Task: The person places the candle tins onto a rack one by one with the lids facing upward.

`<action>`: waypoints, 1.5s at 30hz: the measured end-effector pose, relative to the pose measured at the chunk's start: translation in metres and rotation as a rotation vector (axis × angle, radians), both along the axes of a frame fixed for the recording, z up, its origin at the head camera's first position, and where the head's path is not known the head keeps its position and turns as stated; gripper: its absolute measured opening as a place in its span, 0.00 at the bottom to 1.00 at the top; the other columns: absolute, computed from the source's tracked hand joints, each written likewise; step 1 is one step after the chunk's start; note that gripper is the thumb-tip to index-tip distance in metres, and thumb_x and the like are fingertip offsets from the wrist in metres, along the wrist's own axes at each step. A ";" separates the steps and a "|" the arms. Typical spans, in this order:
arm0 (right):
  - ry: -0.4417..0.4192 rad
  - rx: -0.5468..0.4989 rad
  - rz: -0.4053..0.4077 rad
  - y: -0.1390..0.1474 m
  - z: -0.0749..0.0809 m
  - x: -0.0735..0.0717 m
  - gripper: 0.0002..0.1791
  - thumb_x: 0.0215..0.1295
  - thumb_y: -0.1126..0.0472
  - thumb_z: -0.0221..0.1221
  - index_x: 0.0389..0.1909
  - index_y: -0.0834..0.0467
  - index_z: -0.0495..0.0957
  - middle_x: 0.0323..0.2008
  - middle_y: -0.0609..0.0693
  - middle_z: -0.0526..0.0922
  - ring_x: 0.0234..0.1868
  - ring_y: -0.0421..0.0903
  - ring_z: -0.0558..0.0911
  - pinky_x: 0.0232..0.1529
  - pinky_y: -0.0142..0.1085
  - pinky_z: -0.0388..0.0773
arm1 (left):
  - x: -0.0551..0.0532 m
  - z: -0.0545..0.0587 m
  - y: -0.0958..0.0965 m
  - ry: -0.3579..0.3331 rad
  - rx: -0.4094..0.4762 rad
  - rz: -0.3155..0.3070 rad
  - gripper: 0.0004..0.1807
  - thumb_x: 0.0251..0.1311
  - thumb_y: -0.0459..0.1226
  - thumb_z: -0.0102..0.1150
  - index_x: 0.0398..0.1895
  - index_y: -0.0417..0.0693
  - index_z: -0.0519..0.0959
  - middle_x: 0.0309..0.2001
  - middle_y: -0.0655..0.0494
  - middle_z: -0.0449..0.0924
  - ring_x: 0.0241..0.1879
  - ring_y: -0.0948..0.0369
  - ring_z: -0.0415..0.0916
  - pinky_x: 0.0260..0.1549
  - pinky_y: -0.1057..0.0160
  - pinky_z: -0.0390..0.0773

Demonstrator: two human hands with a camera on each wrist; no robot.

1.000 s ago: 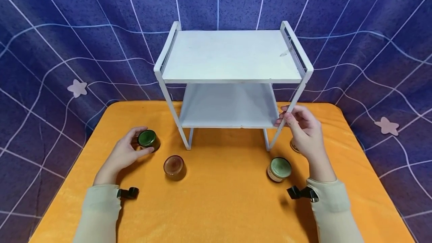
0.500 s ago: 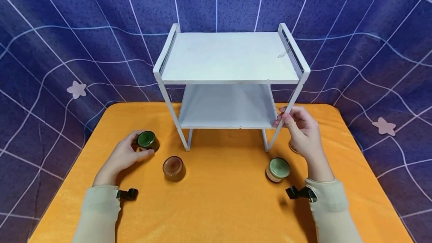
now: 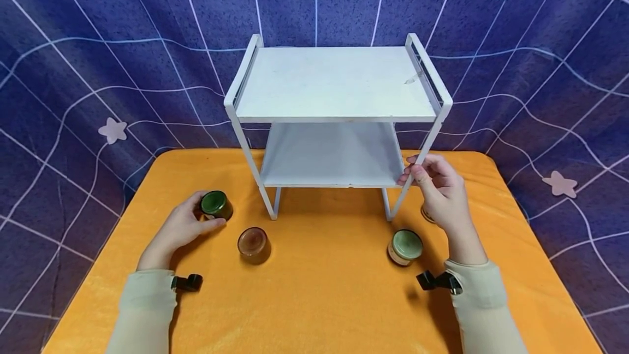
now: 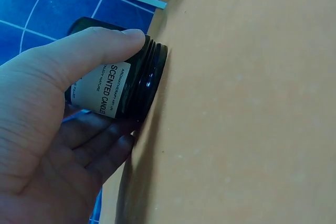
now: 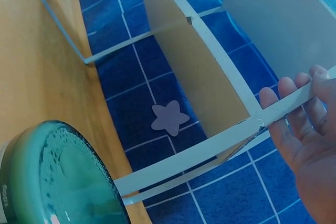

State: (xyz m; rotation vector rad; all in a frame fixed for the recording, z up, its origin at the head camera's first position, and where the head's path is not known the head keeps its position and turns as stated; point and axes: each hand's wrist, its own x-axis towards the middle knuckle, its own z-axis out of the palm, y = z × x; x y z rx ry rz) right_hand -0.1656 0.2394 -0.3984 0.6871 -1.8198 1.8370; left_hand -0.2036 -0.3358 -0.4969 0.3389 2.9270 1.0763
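A dark green glass candle jar (image 3: 216, 204) stands on the orange cloth at the left, and my left hand (image 3: 183, 228) holds it between thumb and fingers. In the left wrist view, the jar's white label (image 4: 109, 90) reads "scented candle", with my thumb across the glass. My right hand (image 3: 446, 193) grips the front right leg of a white two-tier shelf rack (image 3: 334, 83), beside the lower shelf. The right wrist view shows the fingers (image 5: 287, 129) around that white bar. Both shelves of the rack bear nothing.
A brown glass jar (image 3: 254, 246) stands left of the rack's front. A light green jar (image 3: 405, 247) is at the right, near the right wrist. Another jar (image 3: 427, 213) is mostly hidden behind the right hand. A blue patterned curtain (image 3: 314, 10) hangs behind.
The left fingers lie slightly lower behind the green candle jar than a second ago. The right hand keeps its grip on the rack's leg; the head view has shifted slightly.
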 end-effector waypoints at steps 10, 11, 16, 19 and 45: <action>-0.016 -0.021 0.016 -0.001 0.002 0.001 0.09 0.80 0.80 0.52 0.52 0.84 0.73 0.38 0.55 0.88 0.37 0.45 0.91 0.46 0.35 0.89 | 0.002 0.004 0.002 -0.004 -0.006 0.003 0.41 0.62 0.51 0.82 0.73 0.48 0.73 0.59 0.46 0.83 0.51 0.50 0.79 0.54 0.48 0.77; -0.013 -0.023 0.020 -0.001 0.001 0.001 0.09 0.80 0.80 0.52 0.52 0.85 0.73 0.38 0.55 0.88 0.37 0.45 0.91 0.46 0.35 0.89 | 0.002 0.004 0.002 -0.004 -0.007 0.003 0.41 0.62 0.52 0.82 0.73 0.48 0.74 0.59 0.46 0.83 0.52 0.50 0.79 0.54 0.48 0.76; 0.000 -0.026 0.033 -0.001 0.001 0.001 0.09 0.80 0.79 0.52 0.52 0.85 0.72 0.38 0.56 0.88 0.37 0.45 0.91 0.46 0.36 0.89 | 0.002 0.004 0.001 -0.010 -0.007 0.009 0.41 0.61 0.53 0.82 0.72 0.48 0.74 0.58 0.46 0.83 0.51 0.50 0.79 0.54 0.47 0.76; -0.003 -0.029 0.030 -0.001 0.001 0.001 0.09 0.81 0.78 0.52 0.52 0.85 0.72 0.38 0.56 0.87 0.37 0.45 0.91 0.46 0.36 0.89 | 0.001 0.004 0.001 -0.006 -0.009 0.012 0.41 0.61 0.53 0.82 0.72 0.48 0.74 0.57 0.47 0.84 0.49 0.50 0.79 0.52 0.48 0.77; -0.004 -0.021 0.027 -0.001 0.000 0.001 0.09 0.80 0.80 0.51 0.52 0.84 0.73 0.38 0.56 0.88 0.37 0.45 0.91 0.46 0.36 0.89 | 0.005 0.008 0.004 0.050 -0.006 0.037 0.35 0.57 0.52 0.85 0.63 0.51 0.79 0.47 0.53 0.84 0.41 0.53 0.77 0.42 0.58 0.77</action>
